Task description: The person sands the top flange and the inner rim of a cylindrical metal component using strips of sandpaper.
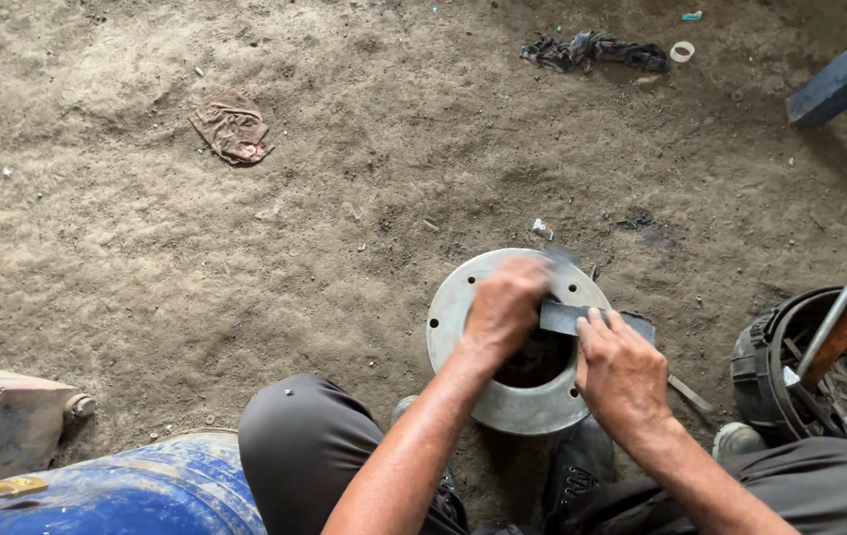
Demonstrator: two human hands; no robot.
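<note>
A round grey metal flange ring (463,297) with bolt holes lies on the dirt floor between my feet. My left hand (505,305) is closed over its top edge, gripping one end of a flat dark metal strip (564,317). The strip lies across the ring's centre hole. My right hand (620,369) presses down on the strip's other end at the ring's right side. The part of the strip under my hands is hidden.
A black bucket (758,369) of tools with a metal bar (833,315) sticking out stands at the right. A blue drum (136,490) and a rusty metal part (7,421) are at the lower left. Rags (233,127) (592,48) lie on the dirt; a blue beam (845,77) is at top right.
</note>
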